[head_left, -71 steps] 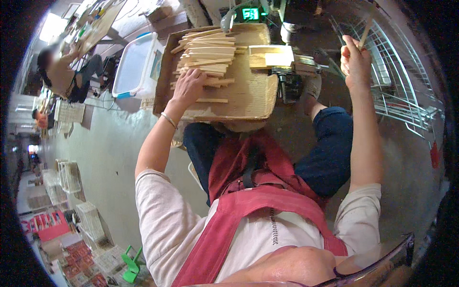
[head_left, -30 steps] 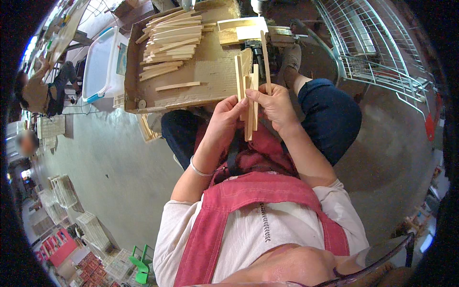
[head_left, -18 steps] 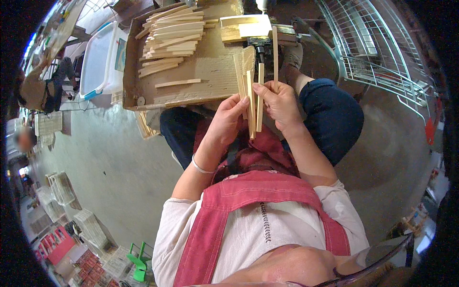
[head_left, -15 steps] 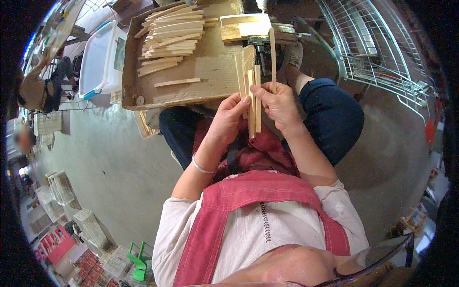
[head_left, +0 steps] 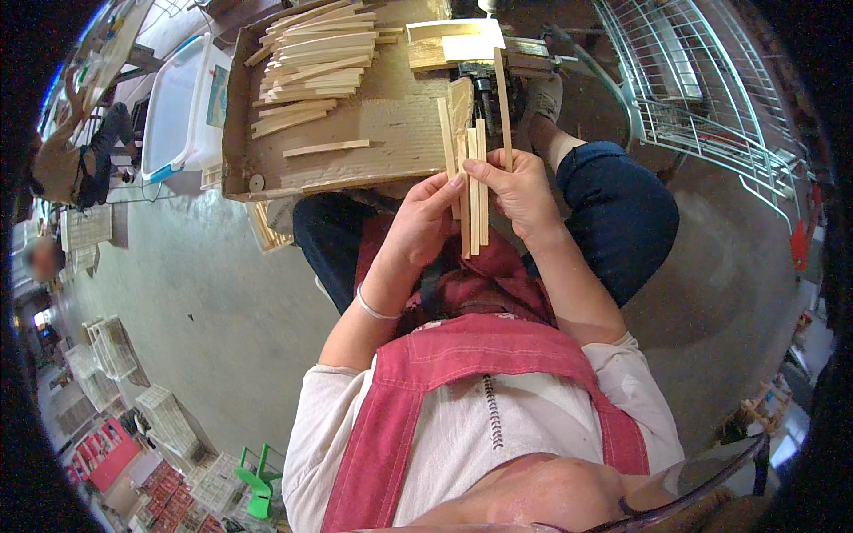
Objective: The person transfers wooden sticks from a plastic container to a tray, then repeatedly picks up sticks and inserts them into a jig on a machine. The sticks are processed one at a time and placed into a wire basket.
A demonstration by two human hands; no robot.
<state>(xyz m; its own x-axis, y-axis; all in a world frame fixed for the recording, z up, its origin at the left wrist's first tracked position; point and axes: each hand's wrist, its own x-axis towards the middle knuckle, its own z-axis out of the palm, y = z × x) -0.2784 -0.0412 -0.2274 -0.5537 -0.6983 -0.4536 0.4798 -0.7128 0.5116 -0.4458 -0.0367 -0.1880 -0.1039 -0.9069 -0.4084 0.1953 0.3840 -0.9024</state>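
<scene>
Both hands still holding wooden slats [head_left: 472,191], left hand [head_left: 422,222] unmoved, right hand [head_left: 520,191] unmoved

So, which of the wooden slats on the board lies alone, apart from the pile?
The single slat lying flat just below the stacked pile, toward the person; the others overlap in a heap, and a few are held upright in both hands.

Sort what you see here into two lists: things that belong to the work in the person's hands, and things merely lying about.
Part of the work:
- thin wooden slats gripped between left hand and right hand
- stacked slats on the cardboard-topped bench
- single loose slat

Lying about:
- white wire rack
- clear plastic bin
- green stool
</scene>
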